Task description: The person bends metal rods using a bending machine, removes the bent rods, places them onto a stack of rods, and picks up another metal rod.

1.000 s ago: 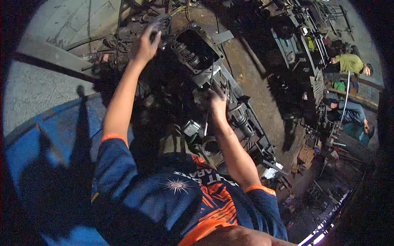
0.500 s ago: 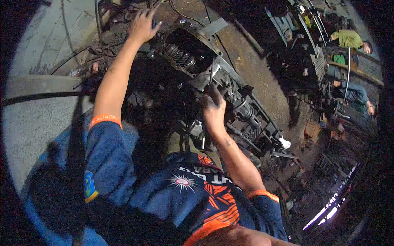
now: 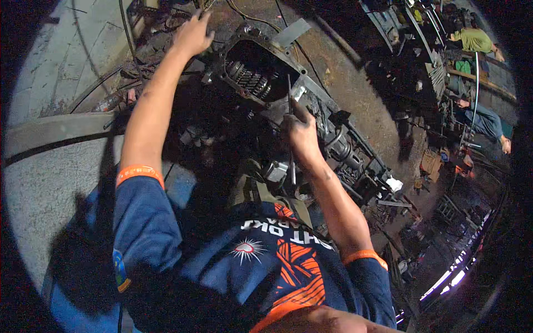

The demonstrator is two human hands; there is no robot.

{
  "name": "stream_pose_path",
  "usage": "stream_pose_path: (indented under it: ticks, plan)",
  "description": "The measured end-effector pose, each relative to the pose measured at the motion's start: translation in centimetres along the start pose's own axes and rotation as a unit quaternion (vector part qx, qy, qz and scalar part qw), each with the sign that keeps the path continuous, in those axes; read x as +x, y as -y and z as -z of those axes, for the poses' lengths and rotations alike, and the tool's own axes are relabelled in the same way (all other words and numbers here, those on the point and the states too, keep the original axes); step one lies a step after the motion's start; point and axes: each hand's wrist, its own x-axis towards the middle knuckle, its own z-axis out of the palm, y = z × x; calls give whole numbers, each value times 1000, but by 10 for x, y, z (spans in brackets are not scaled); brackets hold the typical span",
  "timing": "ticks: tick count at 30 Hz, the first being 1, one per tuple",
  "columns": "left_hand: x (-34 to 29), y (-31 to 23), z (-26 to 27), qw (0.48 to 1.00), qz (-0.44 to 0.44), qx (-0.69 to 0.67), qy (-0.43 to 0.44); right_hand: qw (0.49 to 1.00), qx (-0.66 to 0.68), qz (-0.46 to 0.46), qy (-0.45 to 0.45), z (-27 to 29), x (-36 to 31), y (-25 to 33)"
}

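My left hand [image 3: 191, 36] reaches out at the far left, its fingers stretched forward and the thumb apart. Its fingertips are close to dark clutter and a thin light-coloured strand, and I cannot tell whether they touch anything. My right hand [image 3: 302, 134] is closed round a long thin metal rod [image 3: 293, 171], held nearly upright in the view. The rod's upper end lies by the near right corner of an open gearbox housing [image 3: 300, 71]. Inside that housing sits a row of toothed gears [image 3: 252, 82]. A flat metal plate [image 3: 292, 33] lies across its far edge.
A metal assembly with a ribbed round part [image 3: 347, 152] extends to the right of my right hand. A pale curved beam [image 3: 58, 129] is at the left. Cables [image 3: 252, 21] cross the floor beyond the housing. Two people [image 3: 472, 41] are at the far right among metal parts.
My view has shifted slightly. My right hand, still round the rod, appears further right in the picture. My left hand has moved slightly, its fingers pointing further forward.
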Motion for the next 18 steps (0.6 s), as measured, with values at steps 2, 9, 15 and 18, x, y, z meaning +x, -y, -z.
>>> stream_pose_path:
  ticks: [2,9,15,18]
  plan:
    - [6,10,11,989,-35,90,110,998,46,-36,14,1,-5,15]
    - [4,36,-3,989,-136,-16,-59,1000,-13,12,-20,-20,-9,-12]
    - [-3,29,3,982,-167,-60,-60,994,39,-96,18,-5,10,-16]
    - [-2,39,-6,991,-129,-25,-17,998,-10,-33,57,28,-16,-36]
